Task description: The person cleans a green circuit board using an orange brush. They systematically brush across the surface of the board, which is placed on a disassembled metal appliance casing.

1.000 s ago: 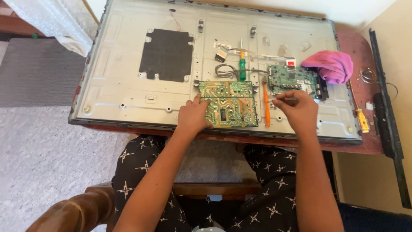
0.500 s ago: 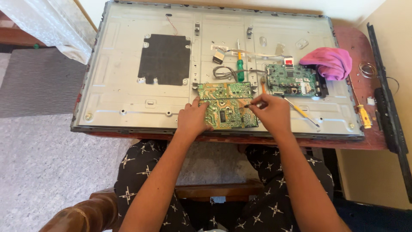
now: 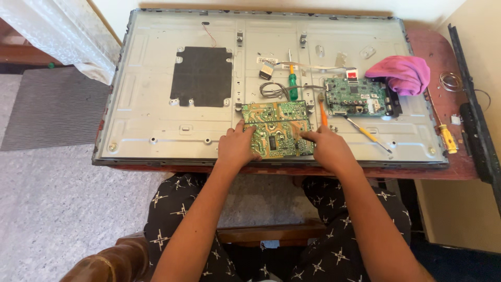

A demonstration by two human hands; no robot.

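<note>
The green circuit board (image 3: pixel 277 129) is lying near the front edge of the metal panel (image 3: pixel 151 99), pressed under the left hand (image 3: pixel 237 148) and right hand (image 3: pixel 326 148), fingers spread flat, nothing gripped. Components could be cracked if it is flexed.

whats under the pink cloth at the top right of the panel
The crumpled pink cloth lies over the right end of the smaller green circuit board and the grey metal back panel. Anything else beneath it is covered.

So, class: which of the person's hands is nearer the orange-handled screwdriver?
Right. The right hand lies just below the orange-handled screwdriver; the left hand sits further away, across the board.
</note>
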